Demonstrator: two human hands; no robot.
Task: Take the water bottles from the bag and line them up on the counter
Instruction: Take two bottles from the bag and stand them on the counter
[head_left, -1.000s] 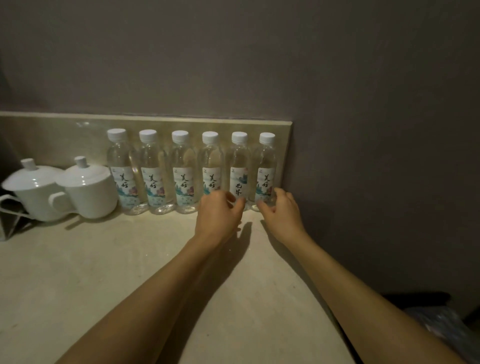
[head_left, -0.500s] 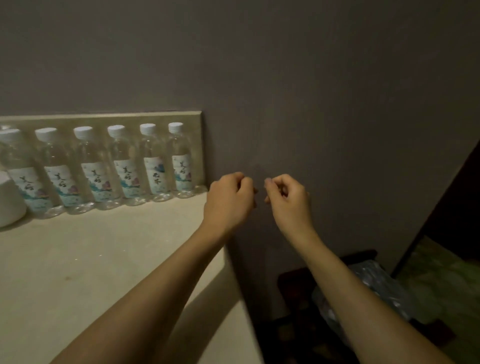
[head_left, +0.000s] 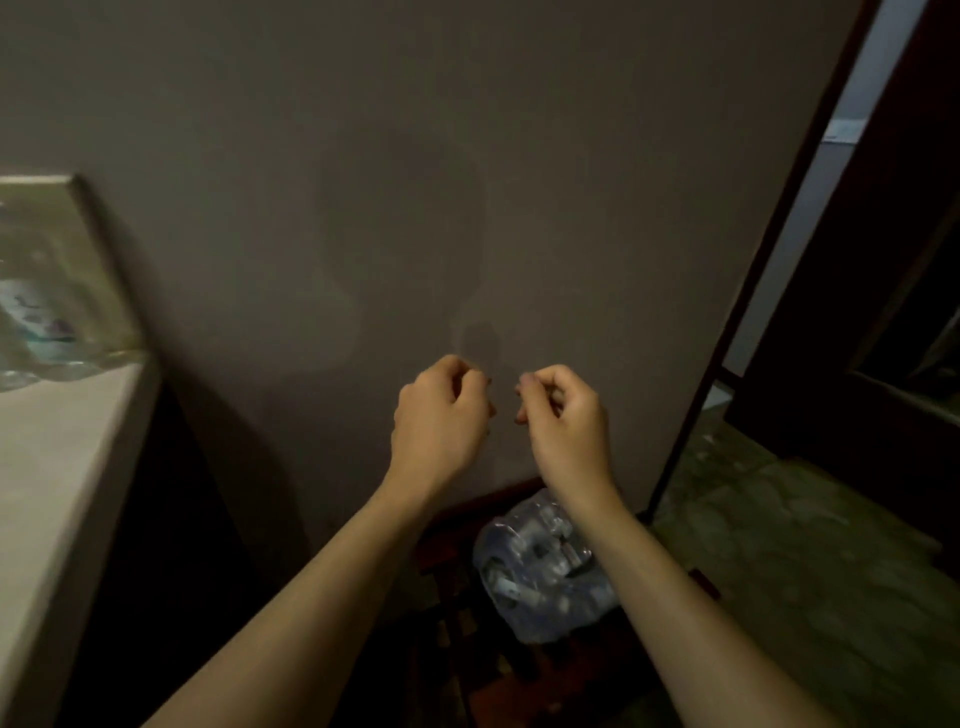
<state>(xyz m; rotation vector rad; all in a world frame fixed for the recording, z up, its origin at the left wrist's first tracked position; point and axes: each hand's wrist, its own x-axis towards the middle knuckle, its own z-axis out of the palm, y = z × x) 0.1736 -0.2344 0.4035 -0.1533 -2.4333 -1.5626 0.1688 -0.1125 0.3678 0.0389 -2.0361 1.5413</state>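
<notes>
Both hands, left hand and right hand, hover at centre, fingers loosely curled, empty. A labelled water bottle stands on the counter at nine o'clock; the clear plastic bag at five o'clock seemingly holds more.

The room is dim. A plain gray wall fills most of the view. On the left, a pale counter has a shiny backsplash behind it. Down low stands a dark wooden stool. The floor on the right is greenish stone, beside a dark door frame.
</notes>
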